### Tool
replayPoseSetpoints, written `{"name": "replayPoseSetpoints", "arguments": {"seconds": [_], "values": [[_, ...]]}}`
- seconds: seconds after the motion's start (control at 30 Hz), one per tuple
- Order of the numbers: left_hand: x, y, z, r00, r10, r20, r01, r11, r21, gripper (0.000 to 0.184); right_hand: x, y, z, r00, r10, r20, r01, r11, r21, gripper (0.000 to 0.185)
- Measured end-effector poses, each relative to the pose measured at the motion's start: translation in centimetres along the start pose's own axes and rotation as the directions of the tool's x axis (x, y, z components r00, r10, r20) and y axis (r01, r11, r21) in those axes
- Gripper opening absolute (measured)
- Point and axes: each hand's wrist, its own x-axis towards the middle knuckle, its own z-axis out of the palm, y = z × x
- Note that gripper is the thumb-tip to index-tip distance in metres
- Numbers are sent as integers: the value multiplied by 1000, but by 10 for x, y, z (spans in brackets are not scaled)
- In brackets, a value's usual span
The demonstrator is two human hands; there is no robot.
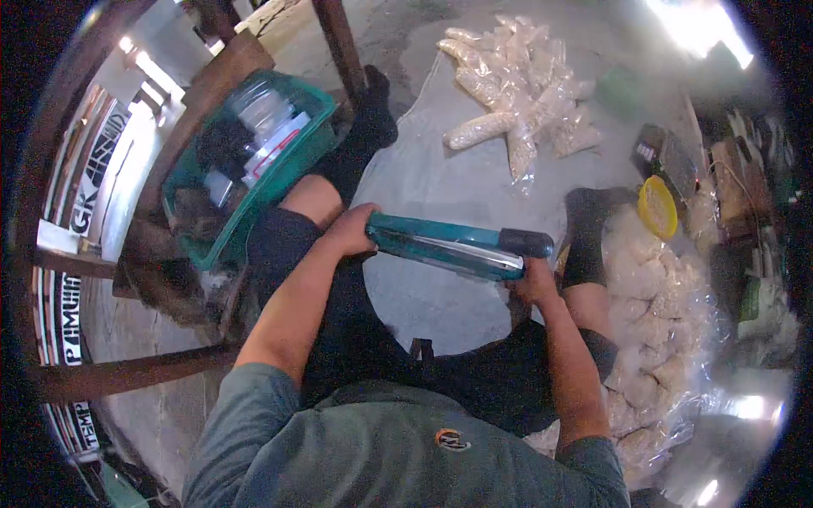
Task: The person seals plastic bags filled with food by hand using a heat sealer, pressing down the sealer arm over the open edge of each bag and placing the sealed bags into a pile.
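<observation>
A long teal tool with a metal strip and a black end piece, like a hand sealer [449, 241], lies across between my two hands, above my lap. Its left end is gripped by my left hand [356, 230], with the fingers wrapped round it. My right hand [533, 281] is closed at the other end, just under the black end piece; its fingers are partly hidden by the tool. Beyond the tool, a pile of filled clear plastic bags [521, 97] rests on a pale sheet [415, 182] on the floor.
A green basket [279, 182] with boxes and dark items stands at the left, beside a wooden frame [135, 375]. On the right are a yellow bowl [657, 208], a large group of filled plastic bags [652, 347] and a dark device [650, 146]. My legs are spread around the sheet.
</observation>
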Motion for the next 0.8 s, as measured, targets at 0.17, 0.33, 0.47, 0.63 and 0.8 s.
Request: {"name": "replayPoseSetpoints", "arguments": {"seconds": [0.17, 0.33, 0.47, 0.63, 0.8], "values": [[41, 27, -26, 995, -93, 21, 93, 996, -9, 76, 33, 21, -14, 999, 12, -46, -16, 995, -97, 43], [96, 20, -25, 994, -87, -62, 85, 996, -22, 81, 87, 58, -17, 981, -108, -163, 88, 988, -125, 53], [137, 18, -23, 993, -74, -87, 70, 997, -41, 84, 108, 63, -37, 987, -23, -161, 10, 997, -81, 61], [182, 8, -15, 995, -16, -97, 13, 999, -38, 86, 132, 67, -61, 962, -14, -271, 24, 999, 34, 80], [195, 7, -17, 997, -61, -39, 58, 996, -74, 86, 145, 62, -65, 970, 140, -200, -128, 989, 70, 84]]}}
